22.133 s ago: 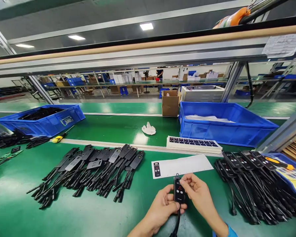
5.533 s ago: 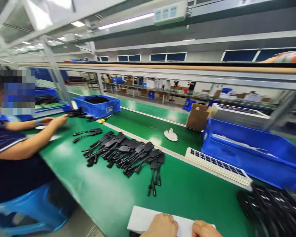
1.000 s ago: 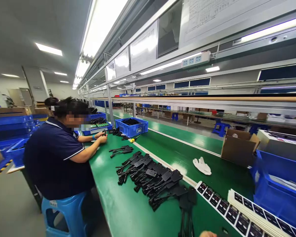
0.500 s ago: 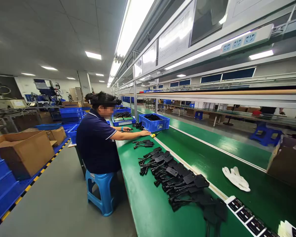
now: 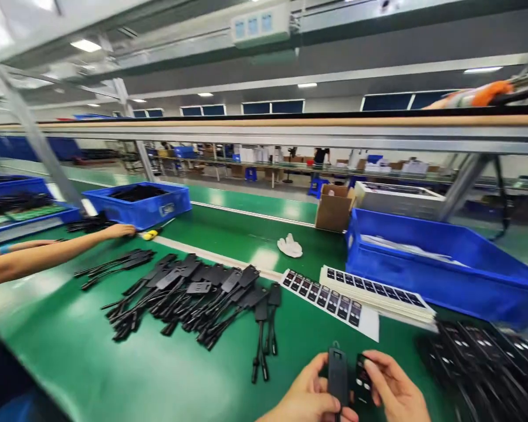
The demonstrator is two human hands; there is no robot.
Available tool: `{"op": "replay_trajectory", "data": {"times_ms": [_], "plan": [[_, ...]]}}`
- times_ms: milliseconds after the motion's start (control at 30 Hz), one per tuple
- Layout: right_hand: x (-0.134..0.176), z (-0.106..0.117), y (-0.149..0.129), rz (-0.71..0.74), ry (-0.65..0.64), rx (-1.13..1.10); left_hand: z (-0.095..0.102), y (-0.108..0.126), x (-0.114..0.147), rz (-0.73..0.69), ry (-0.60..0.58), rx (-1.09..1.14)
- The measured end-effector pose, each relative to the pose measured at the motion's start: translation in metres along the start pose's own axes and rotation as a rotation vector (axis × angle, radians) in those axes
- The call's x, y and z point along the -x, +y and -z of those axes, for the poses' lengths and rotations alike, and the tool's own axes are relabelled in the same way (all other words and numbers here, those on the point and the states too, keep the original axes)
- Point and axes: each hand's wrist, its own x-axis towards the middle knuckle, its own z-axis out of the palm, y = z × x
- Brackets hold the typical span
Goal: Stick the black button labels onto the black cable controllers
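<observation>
My left hand point(image 5: 310, 391) has its fingers wrapped round a flat black plastic device point(image 5: 338, 375), held upright above the green bench. Just to the right of it, my right hand point(image 5: 398, 384) pinches a black label point(image 5: 361, 384) with white marks between thumb and fingers. A small gap separates the label from the device. Nearby lies a sheet of similar labels point(image 5: 369, 323), beside a stack of label sheets point(image 5: 378, 293). A pile of black devices with cables point(image 5: 198, 293) spreads over the bench left of my hands, and more devices point(image 5: 479, 363) lie blurred at the right.
A long blue bin point(image 5: 422, 281) stands at the right, with a cardboard box point(image 5: 334, 208) behind it. Further back lies a white glove point(image 5: 289, 246). At the left, a co-worker's arm point(image 5: 61, 252) reaches toward a blue crate point(image 5: 167, 205) and a yellow-handled tool point(image 5: 150, 235).
The view has swung right and down from the co-worker to the bench. My two hands, the device and the label have come into view.
</observation>
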Motion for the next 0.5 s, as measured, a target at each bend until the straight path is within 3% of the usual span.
{"op": "replay_trajectory", "data": {"times_ms": [267,500], "plan": [[0.014,-0.016,-0.011,0.112,-0.072,0.055,-0.026,0.015,0.021,0.089,0.024,-0.113],[0.018,-0.019,-0.017,0.061,-0.081,0.049,-0.031,0.020,0.023,0.118,0.012,-0.142]]}}
